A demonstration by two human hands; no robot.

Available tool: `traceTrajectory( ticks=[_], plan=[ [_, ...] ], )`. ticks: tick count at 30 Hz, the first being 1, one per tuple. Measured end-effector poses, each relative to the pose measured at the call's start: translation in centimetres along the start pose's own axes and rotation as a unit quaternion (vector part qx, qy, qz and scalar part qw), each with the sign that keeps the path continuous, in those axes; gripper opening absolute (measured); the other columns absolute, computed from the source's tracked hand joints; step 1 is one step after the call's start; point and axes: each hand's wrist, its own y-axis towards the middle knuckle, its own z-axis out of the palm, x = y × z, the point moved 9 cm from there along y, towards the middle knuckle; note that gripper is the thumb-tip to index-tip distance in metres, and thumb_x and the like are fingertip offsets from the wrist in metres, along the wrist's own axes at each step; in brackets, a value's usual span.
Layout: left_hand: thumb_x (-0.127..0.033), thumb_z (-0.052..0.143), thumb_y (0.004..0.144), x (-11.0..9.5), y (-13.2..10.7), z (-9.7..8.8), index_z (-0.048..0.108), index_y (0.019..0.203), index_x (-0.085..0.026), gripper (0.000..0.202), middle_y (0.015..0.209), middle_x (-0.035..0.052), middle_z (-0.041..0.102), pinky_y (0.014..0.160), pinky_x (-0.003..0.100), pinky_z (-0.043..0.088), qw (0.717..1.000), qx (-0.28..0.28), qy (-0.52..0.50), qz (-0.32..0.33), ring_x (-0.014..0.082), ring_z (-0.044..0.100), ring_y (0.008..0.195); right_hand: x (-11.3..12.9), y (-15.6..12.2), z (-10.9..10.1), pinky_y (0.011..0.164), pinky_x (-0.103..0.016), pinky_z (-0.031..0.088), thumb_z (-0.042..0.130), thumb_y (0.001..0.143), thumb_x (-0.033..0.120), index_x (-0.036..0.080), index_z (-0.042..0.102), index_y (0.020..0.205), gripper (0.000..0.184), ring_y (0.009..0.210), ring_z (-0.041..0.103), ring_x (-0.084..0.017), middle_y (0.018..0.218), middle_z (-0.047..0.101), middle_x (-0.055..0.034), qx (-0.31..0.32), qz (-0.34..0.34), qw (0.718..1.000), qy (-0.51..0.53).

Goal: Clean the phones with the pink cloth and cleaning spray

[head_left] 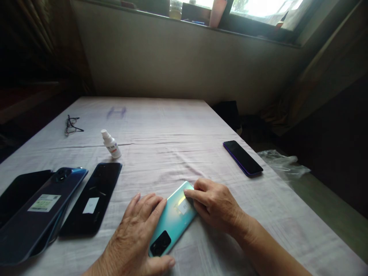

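Observation:
A turquoise mobile phone (pixel 169 220) lies back side up on the bedsheet in front of me, its black camera block towards me. My left hand (pixel 140 226) steadies it, with the fingers along its left edge and the thumb by its near end. On the back sits a small white sticker (pixel 183 207) with a handwritten mark. My right hand (pixel 217 205) is closed at the far right part of the phone. Its index fingertip presses on the back just beyond the sticker; the other fingers curl at the right edge and are partly hidden.
Left of my hands lie a black phone (pixel 99 184) with a white label and a stack of dark phones (pixel 51 214). A white bottle (pixel 112 145) stands beyond them, with eyeglasses (pixel 71 124) farther off. Another phone (pixel 243 158) lies near the bed's right edge, beside a plastic bag (pixel 283 165).

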Motion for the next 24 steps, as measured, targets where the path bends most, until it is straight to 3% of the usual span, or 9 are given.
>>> traceTrajectory(
  ticks=[5, 16, 24],
  plan=[
    [-0.041, 0.075, 0.066, 0.0, 0.0, 0.0, 0.038, 0.150, -0.022, 0.094, 0.146, 0.0109, 0.054, 0.122, 0.055, 0.026, 1.000, -0.003, 0.000, -0.011, 0.0351, 0.049, 0.135, -0.4, -0.5, -0.8, 0.065, -0.023, 0.038, 0.055, 0.088, 0.010, 0.026, 0.073, 0.096, 0.026, 0.070, 0.054, -0.013, 0.080, 0.057, 0.0002, 0.041, -0.016, 0.999, 0.011],
    [-0.034, 0.071, 0.066, -0.4, 0.3, -0.7, 0.039, 0.150, -0.021, 0.091, 0.144, 0.0101, 0.056, 0.123, 0.050, 0.022, 1.000, -0.014, 0.008, -0.002, 0.0318, 0.049, 0.135, 0.1, 0.4, 0.2, 0.066, -0.024, 0.036, 0.051, 0.086, 0.008, 0.023, 0.073, 0.095, 0.028, 0.073, 0.054, -0.015, 0.083, 0.058, -0.0017, 0.029, -0.012, 0.999, 0.002],
    [-0.036, 0.072, 0.066, -0.3, 0.2, -0.2, 0.039, 0.150, -0.022, 0.091, 0.145, 0.0091, 0.054, 0.124, 0.050, 0.018, 1.000, -0.005, 0.008, -0.010, 0.0314, 0.046, 0.137, 0.2, -0.2, -0.9, 0.064, -0.025, 0.034, 0.053, 0.084, 0.008, 0.024, 0.073, 0.090, 0.026, 0.069, 0.052, -0.014, 0.078, 0.055, 0.0002, 0.043, -0.010, 0.999, 0.024]
  ],
)
